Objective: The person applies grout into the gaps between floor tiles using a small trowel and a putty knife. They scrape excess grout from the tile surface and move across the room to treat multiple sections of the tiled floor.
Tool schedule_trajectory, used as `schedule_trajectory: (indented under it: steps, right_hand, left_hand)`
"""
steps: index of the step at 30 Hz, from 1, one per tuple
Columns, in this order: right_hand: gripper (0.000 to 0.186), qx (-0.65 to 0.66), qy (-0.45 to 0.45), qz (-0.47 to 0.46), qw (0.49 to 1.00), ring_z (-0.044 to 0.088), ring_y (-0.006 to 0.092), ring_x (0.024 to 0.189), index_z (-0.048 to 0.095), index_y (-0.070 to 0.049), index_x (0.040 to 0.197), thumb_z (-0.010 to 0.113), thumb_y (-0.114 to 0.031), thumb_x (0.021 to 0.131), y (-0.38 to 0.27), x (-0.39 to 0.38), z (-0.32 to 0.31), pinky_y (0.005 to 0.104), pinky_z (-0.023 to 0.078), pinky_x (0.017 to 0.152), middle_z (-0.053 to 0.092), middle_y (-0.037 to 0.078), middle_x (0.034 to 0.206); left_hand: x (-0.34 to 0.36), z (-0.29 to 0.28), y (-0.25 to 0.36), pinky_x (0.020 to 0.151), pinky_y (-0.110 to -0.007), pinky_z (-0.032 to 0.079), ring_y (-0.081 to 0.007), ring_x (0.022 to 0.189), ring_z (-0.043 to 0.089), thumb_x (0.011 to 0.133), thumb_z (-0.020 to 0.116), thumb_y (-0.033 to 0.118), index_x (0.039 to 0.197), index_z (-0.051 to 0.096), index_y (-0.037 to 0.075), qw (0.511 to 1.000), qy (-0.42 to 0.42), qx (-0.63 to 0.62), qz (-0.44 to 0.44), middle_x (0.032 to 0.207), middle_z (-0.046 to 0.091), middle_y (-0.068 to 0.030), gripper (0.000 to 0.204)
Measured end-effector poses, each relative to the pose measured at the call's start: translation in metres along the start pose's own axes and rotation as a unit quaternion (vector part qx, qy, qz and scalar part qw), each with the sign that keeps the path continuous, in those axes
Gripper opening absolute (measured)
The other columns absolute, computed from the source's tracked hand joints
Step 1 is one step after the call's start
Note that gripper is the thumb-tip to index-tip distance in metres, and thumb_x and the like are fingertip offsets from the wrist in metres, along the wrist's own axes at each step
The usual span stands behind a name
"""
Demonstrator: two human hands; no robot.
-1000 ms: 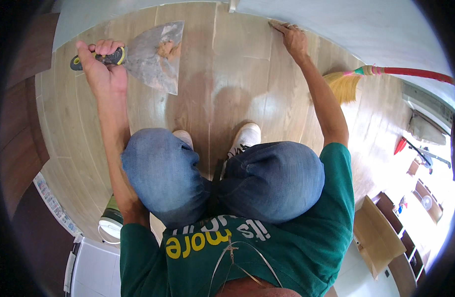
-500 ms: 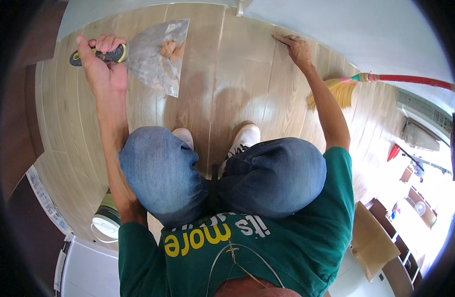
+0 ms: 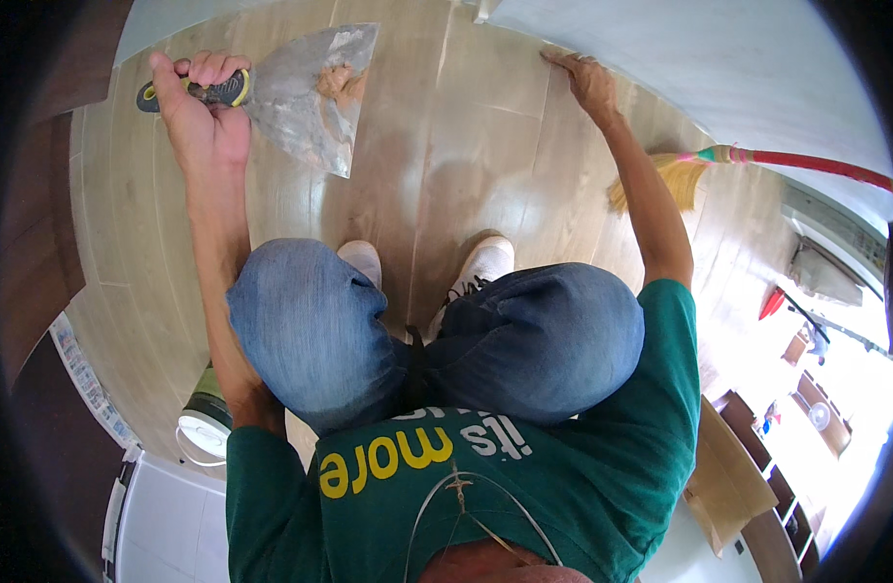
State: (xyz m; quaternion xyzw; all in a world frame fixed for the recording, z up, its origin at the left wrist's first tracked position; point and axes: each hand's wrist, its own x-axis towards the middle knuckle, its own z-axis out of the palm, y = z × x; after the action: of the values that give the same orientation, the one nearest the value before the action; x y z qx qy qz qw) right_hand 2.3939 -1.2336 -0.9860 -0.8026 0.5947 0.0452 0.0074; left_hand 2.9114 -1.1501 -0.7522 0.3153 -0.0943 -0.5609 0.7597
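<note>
My left hand is wrapped around the black and yellow handle of a wide putty knife. Its broad, smeared metal blade is held over the wood-look floor, and a lump of brownish filler sits near the blade's front edge. At the far right, my right hand reaches down to the floor beside the base of the pale wall. Its forefinger is stretched out to the left, with brownish smears on the fingers. The other fingers are partly hidden, and I see no tool in that hand.
A straw broom with a red handle lies against the wall, close to my right forearm. By my left elbow stands a green and white container. Brown cardboard is behind me on the right. Dark brown panels border the left.
The view has shifted slightly. My right fingertips stay low beside the wall base, with the hand turned a little. My left hand keeps the putty knife and its filler almost still.
</note>
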Motion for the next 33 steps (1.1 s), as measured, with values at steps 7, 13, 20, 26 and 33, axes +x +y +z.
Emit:
schedule_trajectory:
  steps: [7,13,20,26,33]
  right_hand:
    - [0.042,0.019,-0.018,-0.03,0.999,0.062,0.0289,0.101,0.064,-0.028,0.123,0.052,-0.005,0.09,0.003,-0.031,-0.046,0.0407,0.051,0.087,0.066,0.006,0.114]
    - [0.042,0.015,0.118,-0.038,0.992,0.061,0.0266,0.105,0.064,-0.026,0.123,0.053,-0.004,0.089,-0.033,-0.042,-0.022,0.0399,0.05,0.09,0.065,0.005,0.118]
    - [0.02,0.079,0.095,-0.055,0.991,0.064,0.0315,0.089,0.068,-0.012,0.106,0.058,-0.017,0.089,0.002,0.009,-0.017,0.0465,0.05,0.079,0.067,0.014,0.098]
    - [0.04,-0.023,0.075,-0.005,0.997,0.064,0.0305,0.095,0.064,-0.025,0.122,0.052,-0.006,0.089,-0.003,0.008,0.015,0.0401,0.052,0.081,0.068,0.009,0.107]
    - [0.031,0.097,0.014,-0.032,0.995,0.064,0.0324,0.09,0.065,-0.017,0.118,0.055,-0.008,0.089,-0.025,-0.052,-0.035,0.0423,0.052,0.078,0.066,0.014,0.1]
  left_hand:
    - [0.008,-0.009,-0.006,0.063,-0.03,0.039,-0.0142,0.065,0.039,0.098,0.056,0.031,0.08,0.045,0.007,0.996,-0.048,-0.055,-0.055,0.071,0.039,-0.0025,0.031]
    - [0.004,-0.009,0.005,0.063,-0.029,0.038,-0.0139,0.065,0.038,0.098,0.056,0.03,0.079,0.045,0.008,0.997,-0.049,-0.038,-0.045,0.071,0.037,-0.002,0.031]
    - [-0.003,-0.003,0.013,0.063,-0.028,0.037,-0.0132,0.064,0.037,0.098,0.054,0.03,0.078,0.044,0.009,0.999,-0.025,-0.015,-0.022,0.069,0.036,-0.0007,0.031]
    - [-0.001,0.001,-0.007,0.065,-0.029,0.038,-0.0131,0.064,0.038,0.099,0.053,0.032,0.079,0.043,0.009,1.0,-0.011,0.01,-0.025,0.069,0.035,-0.0004,0.032]
    - [0.009,-0.012,-0.007,0.061,-0.03,0.039,-0.015,0.064,0.039,0.097,0.056,0.036,0.079,0.044,0.009,0.997,-0.01,-0.072,-0.036,0.069,0.038,-0.002,0.034]
